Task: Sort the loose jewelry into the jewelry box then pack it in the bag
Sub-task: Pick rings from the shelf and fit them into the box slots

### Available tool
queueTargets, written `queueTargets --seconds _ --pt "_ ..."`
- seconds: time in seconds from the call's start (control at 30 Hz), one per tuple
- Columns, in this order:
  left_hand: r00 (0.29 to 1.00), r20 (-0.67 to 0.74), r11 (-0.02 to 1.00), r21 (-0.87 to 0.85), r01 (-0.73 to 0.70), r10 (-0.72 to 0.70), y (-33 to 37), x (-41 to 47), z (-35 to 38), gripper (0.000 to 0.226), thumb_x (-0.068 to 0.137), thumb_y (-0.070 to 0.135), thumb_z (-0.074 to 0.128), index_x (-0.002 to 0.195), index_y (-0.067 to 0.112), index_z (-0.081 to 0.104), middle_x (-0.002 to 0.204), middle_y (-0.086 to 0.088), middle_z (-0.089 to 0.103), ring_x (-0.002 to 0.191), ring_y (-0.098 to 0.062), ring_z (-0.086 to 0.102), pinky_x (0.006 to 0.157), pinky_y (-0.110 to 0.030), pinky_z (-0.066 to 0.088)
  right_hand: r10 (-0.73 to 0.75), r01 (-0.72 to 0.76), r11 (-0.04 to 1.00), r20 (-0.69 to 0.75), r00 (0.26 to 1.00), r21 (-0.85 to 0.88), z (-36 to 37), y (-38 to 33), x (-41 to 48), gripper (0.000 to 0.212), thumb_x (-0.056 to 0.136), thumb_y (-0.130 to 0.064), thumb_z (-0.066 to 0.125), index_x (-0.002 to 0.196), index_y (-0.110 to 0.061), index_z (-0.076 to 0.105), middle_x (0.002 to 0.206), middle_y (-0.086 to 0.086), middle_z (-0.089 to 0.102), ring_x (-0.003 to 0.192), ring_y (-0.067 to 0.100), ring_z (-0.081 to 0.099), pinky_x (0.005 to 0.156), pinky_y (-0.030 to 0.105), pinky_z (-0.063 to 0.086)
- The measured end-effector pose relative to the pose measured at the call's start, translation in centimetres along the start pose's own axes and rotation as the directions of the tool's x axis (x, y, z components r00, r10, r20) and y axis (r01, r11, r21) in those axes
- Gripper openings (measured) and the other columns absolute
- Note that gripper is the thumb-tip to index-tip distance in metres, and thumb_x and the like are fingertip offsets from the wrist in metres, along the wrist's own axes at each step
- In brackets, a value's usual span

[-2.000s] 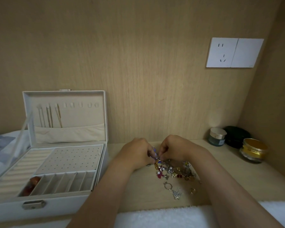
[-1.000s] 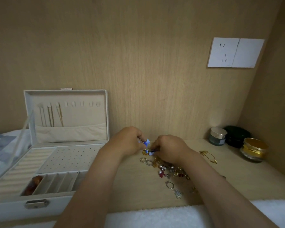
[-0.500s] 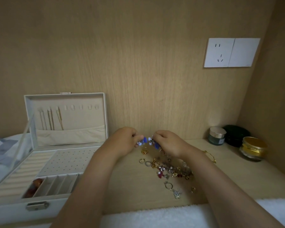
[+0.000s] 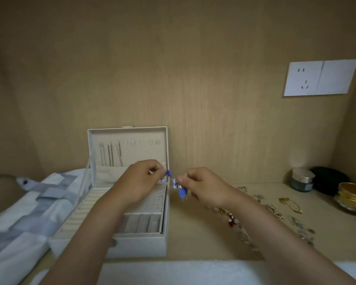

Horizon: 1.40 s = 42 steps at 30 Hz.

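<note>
You hold a small blue-beaded jewelry piece with silvery links (image 4: 180,191) in the air between both hands. Your left hand (image 4: 140,183) keeps a narrow fingertip grip on one blue end. Your right hand (image 4: 205,187) pinches the other part just as tightly, and a blue bead dangles below it. The piece hangs just past the right wall of the open white jewelry box (image 4: 140,246), above the light wooden counter (image 4: 193,233), touching neither.

The box stands at the counter's left end, near the front edge, with its lid upright. Thin gold chains (image 4: 111,155) hang inside the lid. Your left forearm crosses the box's tray and hides part of it.

The other loose jewelry (image 4: 273,209) lies scattered toward the counter's right edge, partly under your right forearm and too blurred to sort into single pieces. One gold chain (image 4: 290,204) lies apart from it, nearer the back.

In the back right corner stand a silver-lidded jar (image 4: 301,179), a round black case (image 4: 329,183) and a gold-lidded glass jar (image 4: 351,200). A white towel (image 4: 173,272) lies along the front edge. Grey and white patchwork fabric (image 4: 29,212) lies left of the box.
</note>
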<state>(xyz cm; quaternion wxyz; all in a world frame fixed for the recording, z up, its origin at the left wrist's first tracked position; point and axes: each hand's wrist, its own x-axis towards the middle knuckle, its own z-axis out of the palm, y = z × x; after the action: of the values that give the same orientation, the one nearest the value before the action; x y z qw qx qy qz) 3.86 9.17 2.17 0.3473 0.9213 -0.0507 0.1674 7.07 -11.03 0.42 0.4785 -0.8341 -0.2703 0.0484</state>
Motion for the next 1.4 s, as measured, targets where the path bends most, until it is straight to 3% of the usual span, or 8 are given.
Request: queueTargets --seconds 0.23,0.47,0.6,0.67,0.8,1.07,1.27,1.4 --pt "0.994 -0.089 0.993 -0.103 0.052 -0.061 -3.8 -4.1 -4.5 0.018 0.093 0.019 0.063 0.079 0.026 0.071 0.069 0.023 0.066 0.064 0.004 0.055 0.064 -0.013 0.041 -0.099 0.099 0.986 0.010 0.995 -0.132 5.6 -3.2 2.7 0.027 0.092 -0.037 0.069 0.073 -0.018 0.072 0.077 0.001 0.072 0.069 0.010 0.061 0.072 0.033 0.051" --pt "0.981 -0.138 0.959 -0.267 0.094 -0.135 -7.2 -6.9 -6.3 0.018 0.093 0.012 0.064 0.080 0.021 0.073 0.082 0.006 0.074 0.076 -0.004 0.067 0.070 -0.014 0.048 -0.026 0.017 0.906 -0.016 1.000 -0.423 9.1 -4.5 4.4 0.028 0.080 -0.049 0.075 0.072 -0.022 0.074 0.070 -0.009 0.071 0.069 0.005 0.063 0.066 0.031 0.050" --pt "0.982 -0.121 0.947 -0.304 0.100 -0.142 -8.2 -7.6 -6.1 0.017 0.091 0.012 0.066 0.081 0.022 0.074 0.083 0.005 0.075 0.076 -0.002 0.066 0.072 -0.015 0.048 -0.112 0.060 0.844 -0.066 0.991 -0.533 9.7 -4.6 4.4 0.021 0.083 -0.048 0.070 0.097 -0.033 0.068 0.093 -0.013 0.066 0.087 0.006 0.060 0.077 0.030 0.051" --pt "0.985 -0.116 0.956 -0.281 0.089 -0.126 -8.3 -7.7 -6.0 0.016 0.091 0.013 0.067 0.081 0.022 0.076 0.082 0.005 0.075 0.074 -0.002 0.065 0.069 -0.010 0.047 -0.176 0.149 0.898 -0.028 0.984 -0.414 9.8 -4.9 4.3 0.021 0.089 -0.041 0.066 0.109 -0.035 0.066 0.104 -0.015 0.063 0.087 0.003 0.060 0.080 0.029 0.049" --pt "0.985 -0.135 0.961 -0.266 0.069 -0.108 -8.5 -7.6 -5.9 0.014 0.090 0.015 0.069 0.082 0.025 0.076 0.079 0.007 0.074 0.071 -0.001 0.064 0.066 -0.011 0.046 -0.192 0.197 0.980 0.122 0.974 -0.033 10.5 -5.8 3.7 0.030 0.083 -0.037 0.078 0.112 -0.036 0.070 0.100 -0.013 0.071 0.060 -0.003 0.056 0.064 0.017 0.046" --pt "0.983 -0.135 0.948 -0.310 0.073 -0.120 -8.7 -8.1 -5.7 0.012 0.087 0.013 0.073 0.085 0.025 0.075 0.079 0.004 0.074 0.069 -0.002 0.063 0.065 -0.013 0.048 -0.206 0.206 0.978 0.003 0.978 0.026 11.4 -5.7 3.8 0.012 0.094 -0.019 0.069 0.094 -0.015 0.080 0.053 -0.019 0.062 0.043 0.000 0.047 0.050 0.013 0.035" --pt "0.970 -0.187 0.967 -0.230 0.113 -0.158 -9.0 -8.2 -5.4 0.015 0.082 0.018 0.078 0.080 0.031 0.072 0.073 0.014 0.069 0.068 -0.001 0.060 0.065 -0.018 0.050 -0.194 0.193 0.981 -0.062 0.979 -0.015 11.3 -6.0 3.6 0.003 0.082 -0.027 0.081 0.081 -0.025 0.079 0.073 -0.006 0.072 0.051 -0.003 0.052 0.056 0.019 0.041" --pt "0.957 -0.246 0.974 -0.197 0.108 -0.155 -8.9 -8.2 -5.6 0.013 0.080 0.024 0.079 0.079 0.033 0.070 0.073 0.016 0.068 0.073 -0.009 0.063 0.071 -0.032 0.057 -0.242 0.242 0.970 -0.022 0.970 -0.004 11.1 -6.4 3.4 0.005 0.083 -0.025 0.080 0.079 -0.025 0.078 0.071 -0.014 0.071 0.048 0.001 0.047 0.051 0.018 0.038"
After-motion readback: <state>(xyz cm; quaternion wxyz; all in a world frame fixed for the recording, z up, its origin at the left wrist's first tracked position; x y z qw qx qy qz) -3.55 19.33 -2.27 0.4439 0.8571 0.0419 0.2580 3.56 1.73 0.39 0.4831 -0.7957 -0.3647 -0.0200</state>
